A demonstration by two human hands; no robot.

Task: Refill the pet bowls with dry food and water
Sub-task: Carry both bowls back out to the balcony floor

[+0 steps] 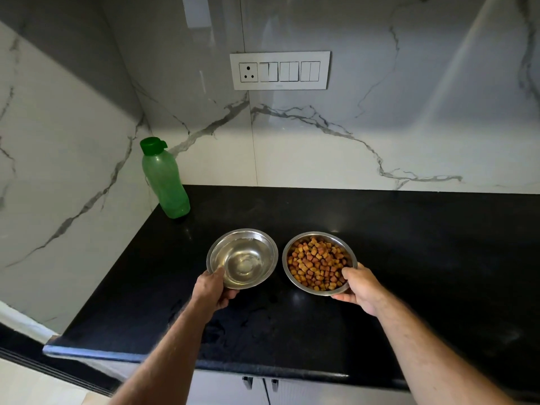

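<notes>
The left hand (214, 290) pinches the near rim of the water bowl (242, 258); the right hand (361, 287) grips the kibble bowl (319, 263) just beside it. Both rest on a black countertop (409, 258), a green bottle (163, 178) standing in the marble-walled corner below a switch panel (280, 70).

Bottle (165, 179) blocks back-left corner (wall close); counter (423, 258) rightward open.

A black surface (409, 258) is seen, backed by white marble-veined wall panels (380, 127). A switch plate (280, 71), with one socket at its left and three switch pairs, is mounted on the wall. Two cabinet handles (261, 382) are glimpsed below the front edge.
</notes>
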